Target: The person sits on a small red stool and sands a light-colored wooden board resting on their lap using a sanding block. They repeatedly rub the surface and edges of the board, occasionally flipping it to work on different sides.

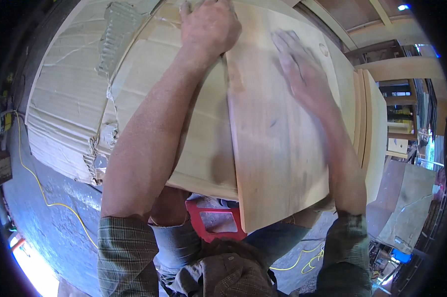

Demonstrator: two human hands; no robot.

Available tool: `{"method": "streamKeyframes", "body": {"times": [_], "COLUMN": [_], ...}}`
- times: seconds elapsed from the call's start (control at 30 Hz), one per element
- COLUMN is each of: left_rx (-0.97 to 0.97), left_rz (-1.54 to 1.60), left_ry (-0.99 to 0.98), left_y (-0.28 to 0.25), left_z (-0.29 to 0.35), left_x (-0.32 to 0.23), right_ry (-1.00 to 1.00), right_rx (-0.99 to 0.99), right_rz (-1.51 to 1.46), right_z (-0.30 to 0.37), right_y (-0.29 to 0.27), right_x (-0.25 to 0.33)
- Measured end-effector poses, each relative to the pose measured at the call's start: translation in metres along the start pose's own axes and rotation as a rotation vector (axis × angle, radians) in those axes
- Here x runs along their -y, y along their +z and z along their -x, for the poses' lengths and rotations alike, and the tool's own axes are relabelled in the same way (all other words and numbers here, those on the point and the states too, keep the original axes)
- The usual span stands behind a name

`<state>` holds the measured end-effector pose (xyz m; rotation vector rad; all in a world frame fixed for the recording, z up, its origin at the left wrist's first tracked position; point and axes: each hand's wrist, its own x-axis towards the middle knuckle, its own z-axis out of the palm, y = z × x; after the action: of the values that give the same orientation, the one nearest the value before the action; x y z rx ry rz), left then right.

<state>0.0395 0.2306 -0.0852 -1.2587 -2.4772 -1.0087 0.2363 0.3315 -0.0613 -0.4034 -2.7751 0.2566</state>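
Head view: wooden board (275, 143), likely stiff; grip edges.
Left hand (211, 28): curled, grasp unclear.
Right hand (308, 78): flat atop, gripping nothing.

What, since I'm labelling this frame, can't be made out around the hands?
In the head view:
Bare left hand: far end cut off by the top edge; the hand hides its palm.
Bare right hand: blurred; it hides anything beneath it on the pale wooden board.
Red object with a rectangular opening: partly hidden by the board.
Thin yellow cord: the green plaid left sleeve hides its continuation.
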Motion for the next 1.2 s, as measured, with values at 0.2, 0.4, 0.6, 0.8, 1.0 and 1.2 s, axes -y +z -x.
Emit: {"method": "streamKeyframes", "body": {"times": [0.2, 0.4, 0.6, 0.8, 1.0, 1.2], "left_rx": [0.042, -0.015, 0.043, 0.067, 0.06, -0.013], "left_rz": [-0.053, 0.012, 0.004, -0.017, -0.015, 0.035], "left_ry": [0.092, 0.049, 0.011, 0.019, 0.005, 0.104], "left_y": [-0.013, -0.006, -0.006, -0.009, -0.001, 0.007], "left_z": [-0.007, -0.003, -0.005, -0.004, -0.009, -0.011], "left_x": [0.003, 0.001, -0.001, -0.004, 0.006, 0.016], "right_ry": [0.347, 0.113, 0.158, 0.058, 0.251, 0.067], "right_rx": [0.12, 0.03, 0.318, 0.2, 0.104, 0.059], "right_rz": [-0.072, 0.016, 0.043, 0.149, 0.082, 0.064], "right_z": [-0.076, 0.043, 0.161, 0.1, -0.05, 0.066], "right_y": [0.005, -0.018, -0.076, -0.054, 0.017, -0.027], "right_x": [0.003, 0.028, 0.125, 0.072, -0.012, 0.076]}}
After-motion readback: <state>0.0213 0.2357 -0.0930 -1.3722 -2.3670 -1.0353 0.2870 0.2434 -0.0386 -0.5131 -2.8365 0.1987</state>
